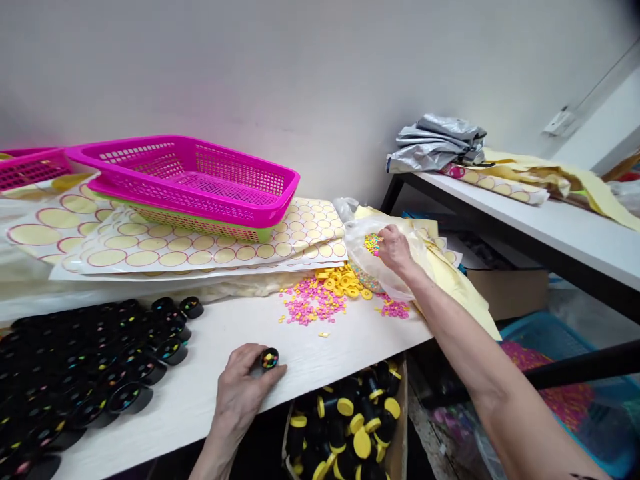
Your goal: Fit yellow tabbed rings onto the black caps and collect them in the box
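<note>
My left hand (243, 383) is closed round a small black cup (270, 358) near the table's front edge; colourful bits show inside its mouth. Over to the right, my right hand (395, 248) reaches into a clear plastic bag (356, 233) of small multicoloured beads (373, 244). Its fingers are curled at the beads, and whatever they pinch is hidden. Pink and yellow beads (315, 303) lie loose on the table below the bag, beside a heap of yellow ring-shaped caps (343, 280). Many black cups (125, 353) with coloured bits inside stand in rows at the left.
A magenta basket (187, 177) sits on sheets of round stickers (210, 257) at the back. Below the front edge is a carton of black bottles with yellow caps (345, 427). A shelf (560, 227) with silver bags (435, 143) stands right, above a blue basket (565, 327).
</note>
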The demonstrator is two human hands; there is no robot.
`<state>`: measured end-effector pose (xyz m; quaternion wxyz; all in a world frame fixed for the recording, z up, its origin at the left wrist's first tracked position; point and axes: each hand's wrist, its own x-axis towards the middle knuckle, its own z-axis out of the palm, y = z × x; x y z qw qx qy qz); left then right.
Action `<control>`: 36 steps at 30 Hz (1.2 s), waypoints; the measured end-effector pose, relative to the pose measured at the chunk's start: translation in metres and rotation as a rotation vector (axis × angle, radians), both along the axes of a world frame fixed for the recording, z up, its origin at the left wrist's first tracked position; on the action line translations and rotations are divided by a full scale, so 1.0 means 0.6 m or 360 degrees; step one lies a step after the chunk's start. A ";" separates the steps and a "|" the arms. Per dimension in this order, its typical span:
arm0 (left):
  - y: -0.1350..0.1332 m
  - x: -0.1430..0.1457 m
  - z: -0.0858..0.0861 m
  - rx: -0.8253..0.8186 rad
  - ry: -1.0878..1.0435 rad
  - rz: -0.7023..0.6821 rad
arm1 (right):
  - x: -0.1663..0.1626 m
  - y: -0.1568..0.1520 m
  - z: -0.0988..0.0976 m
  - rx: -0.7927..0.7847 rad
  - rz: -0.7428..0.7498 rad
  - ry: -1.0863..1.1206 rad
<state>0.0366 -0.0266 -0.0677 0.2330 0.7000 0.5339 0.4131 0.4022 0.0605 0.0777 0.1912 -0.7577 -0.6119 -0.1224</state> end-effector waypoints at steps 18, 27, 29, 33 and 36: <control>-0.010 0.006 0.013 -0.0060 -0.0044 -0.0008 | -0.100 -0.126 -0.162 0.0009 0.0368 0.0642; -0.015 0.011 0.019 -0.0127 -0.0109 -0.0045 | -0.139 -0.191 -0.186 -0.0338 0.0081 0.2026; -0.016 0.011 0.015 -0.0109 -0.0103 -0.0063 | -0.139 -0.196 -0.186 -0.0274 0.0135 0.1575; -0.017 0.013 0.009 -0.0089 -0.0179 -0.0029 | -0.138 -0.211 -0.183 -0.0401 0.0231 0.0724; -0.019 0.014 0.012 -0.0063 -0.0133 -0.0055 | -0.150 -0.221 -0.183 -0.0462 0.0260 0.0531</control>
